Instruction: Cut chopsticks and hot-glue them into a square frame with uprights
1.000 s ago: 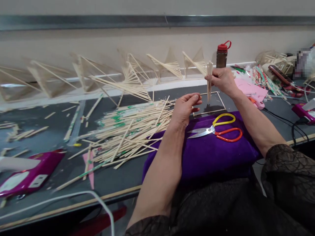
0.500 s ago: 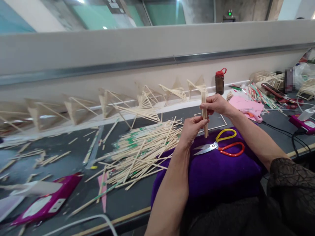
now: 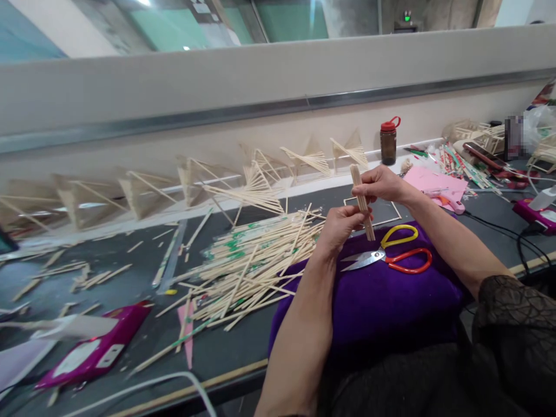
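Note:
A short bundle of wooden sticks (image 3: 357,180) is held between my two hands, leaning with its top toward the left. My right hand (image 3: 381,184) pinches it near the upper part. Lower down, the fingers of my left hand (image 3: 341,226) close on the same bundle. Below the hands, scissors (image 3: 379,255) with one yellow and one red handle lie partly spread on a purple cloth (image 3: 369,313). A thin square stick frame (image 3: 396,209) rests on the table behind the hands. Left of my left hand spreads a heap of loose wooden sticks (image 3: 256,260).
Fan-shaped stick structures (image 3: 247,197) line the wall. A brown bottle (image 3: 388,142) with a red cap stands at the back. Pink paper (image 3: 434,182) and a pink glue gun (image 3: 449,201) lie right. A magenta power strip (image 3: 99,347) sits at front left, near a white cable (image 3: 174,376).
The stick bundle has tipped from nearly upright to a lean, its top now further left and its lower end further right. Both hands keep their hold on it.

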### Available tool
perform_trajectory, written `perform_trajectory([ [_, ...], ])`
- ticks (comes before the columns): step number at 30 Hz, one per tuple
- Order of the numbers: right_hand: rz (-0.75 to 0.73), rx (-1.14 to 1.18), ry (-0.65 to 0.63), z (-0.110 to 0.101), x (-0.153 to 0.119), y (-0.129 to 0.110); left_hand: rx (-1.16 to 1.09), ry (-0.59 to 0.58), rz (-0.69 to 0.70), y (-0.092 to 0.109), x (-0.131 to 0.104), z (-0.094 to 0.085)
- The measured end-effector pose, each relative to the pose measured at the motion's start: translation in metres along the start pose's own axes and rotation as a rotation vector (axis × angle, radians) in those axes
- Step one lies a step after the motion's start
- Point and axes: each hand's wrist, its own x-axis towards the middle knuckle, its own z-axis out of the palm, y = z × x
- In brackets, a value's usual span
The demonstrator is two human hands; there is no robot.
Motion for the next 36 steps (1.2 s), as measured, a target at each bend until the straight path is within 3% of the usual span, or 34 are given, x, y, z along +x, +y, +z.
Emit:
perform_trajectory([
  [11, -0.141, -0.201, -0.003, -0.004, 0.003, 0.001, 0.031, 0.082, 0.084, -0.012, 0.010, 0.001],
  [17, -0.196, -0.362, 0.154, -0.005, -0.001, -0.011, 0.020, 0.129, 0.194, -0.015, 0.015, 0.001],
  [21, -0.152, -0.426, 0.274, -0.008, 0.006, 0.008, 0.016, 0.250, 0.150, -0.020, 0.020, -0.003],
  [25, -0.068, -0.419, 0.285, -0.009, 0.012, 0.030, 0.053, 0.308, 0.097, -0.022, 0.020, -0.006],
  [36, -0.083, -0.467, 0.297, -0.006, 0.012, 0.030, 0.046, 0.355, 0.152, -0.018, 0.017, -0.006],
])
